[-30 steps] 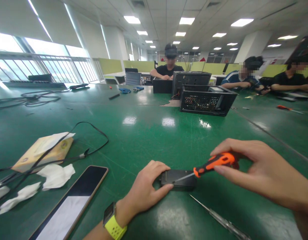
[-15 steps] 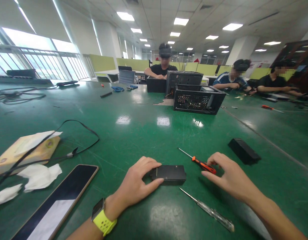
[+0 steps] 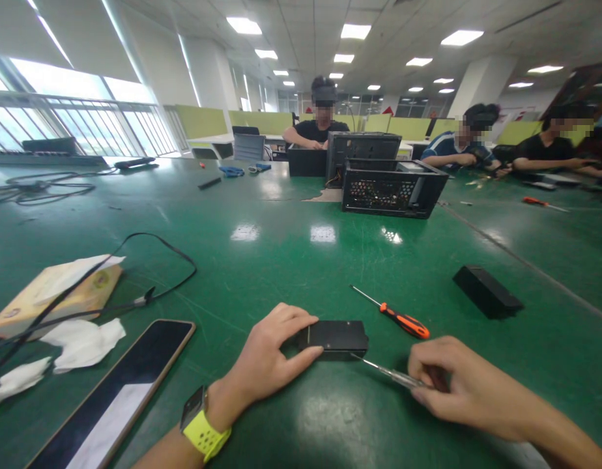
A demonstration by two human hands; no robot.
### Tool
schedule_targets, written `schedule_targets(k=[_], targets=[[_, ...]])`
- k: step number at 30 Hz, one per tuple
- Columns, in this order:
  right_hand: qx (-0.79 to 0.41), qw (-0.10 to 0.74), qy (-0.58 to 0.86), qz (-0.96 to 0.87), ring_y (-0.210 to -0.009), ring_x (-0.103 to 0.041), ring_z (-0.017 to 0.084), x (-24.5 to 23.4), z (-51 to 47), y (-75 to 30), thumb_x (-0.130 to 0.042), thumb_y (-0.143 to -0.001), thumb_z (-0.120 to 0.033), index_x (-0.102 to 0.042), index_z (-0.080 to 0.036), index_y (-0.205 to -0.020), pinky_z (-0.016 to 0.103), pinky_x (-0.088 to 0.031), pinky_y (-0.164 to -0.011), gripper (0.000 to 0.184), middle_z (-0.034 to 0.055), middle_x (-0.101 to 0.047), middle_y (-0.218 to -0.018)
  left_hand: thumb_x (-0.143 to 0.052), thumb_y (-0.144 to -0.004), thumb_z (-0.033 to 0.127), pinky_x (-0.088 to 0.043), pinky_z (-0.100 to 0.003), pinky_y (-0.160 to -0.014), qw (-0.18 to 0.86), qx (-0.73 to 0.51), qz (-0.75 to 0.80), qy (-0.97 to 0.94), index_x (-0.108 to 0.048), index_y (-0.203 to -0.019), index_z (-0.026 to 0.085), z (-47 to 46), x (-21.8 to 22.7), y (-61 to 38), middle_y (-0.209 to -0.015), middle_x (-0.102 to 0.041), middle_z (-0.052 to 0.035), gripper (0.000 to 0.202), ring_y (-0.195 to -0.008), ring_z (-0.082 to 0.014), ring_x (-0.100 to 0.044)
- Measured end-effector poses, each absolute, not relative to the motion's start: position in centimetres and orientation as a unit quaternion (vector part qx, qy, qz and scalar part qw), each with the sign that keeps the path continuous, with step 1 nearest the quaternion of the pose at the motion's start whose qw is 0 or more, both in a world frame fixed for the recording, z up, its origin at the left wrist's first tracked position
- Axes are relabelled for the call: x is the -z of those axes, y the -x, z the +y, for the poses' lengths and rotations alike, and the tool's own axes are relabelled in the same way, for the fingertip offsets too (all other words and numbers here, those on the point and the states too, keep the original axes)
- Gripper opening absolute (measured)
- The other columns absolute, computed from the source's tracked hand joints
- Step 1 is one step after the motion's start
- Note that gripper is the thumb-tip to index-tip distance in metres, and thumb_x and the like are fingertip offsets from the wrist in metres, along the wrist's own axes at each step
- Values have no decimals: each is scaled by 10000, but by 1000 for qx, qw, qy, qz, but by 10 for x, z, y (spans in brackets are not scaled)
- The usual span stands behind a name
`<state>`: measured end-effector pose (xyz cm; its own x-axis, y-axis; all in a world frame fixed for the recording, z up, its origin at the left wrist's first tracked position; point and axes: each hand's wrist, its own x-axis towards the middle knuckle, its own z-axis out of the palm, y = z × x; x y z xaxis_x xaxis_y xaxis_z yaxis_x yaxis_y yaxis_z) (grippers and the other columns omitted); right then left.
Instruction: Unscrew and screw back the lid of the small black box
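Observation:
My left hand (image 3: 269, 359) grips the left end of a small flat black box (image 3: 336, 337) lying on the green table (image 3: 291, 260); a yellow-banded watch sits on that wrist. My right hand (image 3: 457, 384) is closed around the handle of a thin clear-handled screwdriver (image 3: 384, 372), whose metal tip points at the box's front right edge. An orange-handled screwdriver (image 3: 399, 319) lies loose on the table just behind the box, a little to its right.
A phone (image 3: 120, 391), crumpled tissues (image 3: 81, 342), a tan booklet (image 3: 57, 293) and a black cable (image 3: 154, 293) lie at left. Another small black box (image 3: 487, 291) rests at right. Open computer cases (image 3: 389, 185) stand mid-table, with three people seated beyond.
My right hand put the orange-handled screwdriver down on the table, then moved nearer and picked up the clear-handled one. My left hand kept hold of the black box.

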<state>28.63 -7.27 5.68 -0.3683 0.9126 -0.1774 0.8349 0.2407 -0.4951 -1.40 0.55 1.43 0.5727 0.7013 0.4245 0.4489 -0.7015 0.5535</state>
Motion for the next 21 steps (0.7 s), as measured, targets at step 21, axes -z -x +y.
schedule_targets(k=[21], targets=[[-32,240,523,-817,-992,-570,238,-24,-55,-294,-503,-958,-259,-641,-241,-1144,413,-490,-838,232,96,-594,-1097,-692,-841,272,-487,-374,-857,211,-312,332,-865,-599,-1118,195,6,-15,13,-1062,-649,-55,303,-968,-224,-591]])
